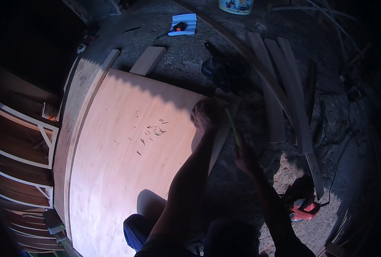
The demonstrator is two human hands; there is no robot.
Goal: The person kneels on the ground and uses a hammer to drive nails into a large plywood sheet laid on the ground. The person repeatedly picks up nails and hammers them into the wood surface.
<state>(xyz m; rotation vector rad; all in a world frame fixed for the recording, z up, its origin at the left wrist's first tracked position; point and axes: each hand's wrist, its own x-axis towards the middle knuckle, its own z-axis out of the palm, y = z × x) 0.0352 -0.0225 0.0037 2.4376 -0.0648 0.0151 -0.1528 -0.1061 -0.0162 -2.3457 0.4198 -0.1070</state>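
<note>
A large plywood panel lies before me, lit at its left and shaded along its far edge. Small nails are scattered over its middle. At the panel's far right corner rests my left hand, fingers curled together; whatever they pinch is lost in shadow. My right hand grips a slim green-handled hammer, whose dark head reaches close to the left hand and is hard to make out. Wooden strips lie under the panel, one along its left edge and one jutting out beyond the far edge.
Several long boards and a curved strip lie at the right. A red power tool sits near right. Beyond the panel are a dark bag-like object, a paper sheet and a bucket. Wooden frames stand left.
</note>
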